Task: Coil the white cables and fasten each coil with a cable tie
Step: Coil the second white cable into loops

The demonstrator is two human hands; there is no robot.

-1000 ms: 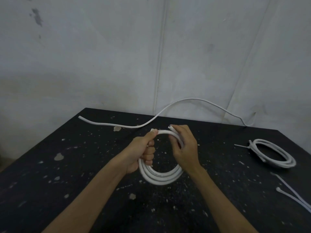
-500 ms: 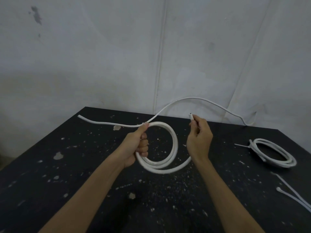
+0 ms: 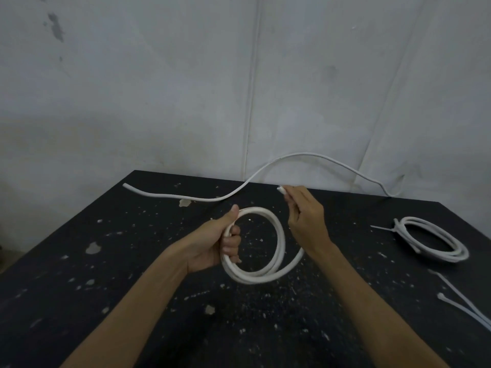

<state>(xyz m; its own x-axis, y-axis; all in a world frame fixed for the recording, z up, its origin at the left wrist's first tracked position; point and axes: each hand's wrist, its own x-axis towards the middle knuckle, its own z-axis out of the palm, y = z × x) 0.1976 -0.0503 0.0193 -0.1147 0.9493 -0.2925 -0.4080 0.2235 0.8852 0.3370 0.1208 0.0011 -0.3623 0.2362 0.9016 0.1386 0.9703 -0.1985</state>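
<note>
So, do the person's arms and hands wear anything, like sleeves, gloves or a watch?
No. The left forearm and the right forearm are bare to the frame's edge, no sleeve in view. The left hand and the right hand wear no gloves, and no watch, ring or bracelet shows on them.

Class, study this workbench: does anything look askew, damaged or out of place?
The black table is scarred with pale flecks all over. One uncoiled cable arches up past the far edge. The coil in the left hand has its outer turn hanging loose, its end pinched by the right hand.
</note>
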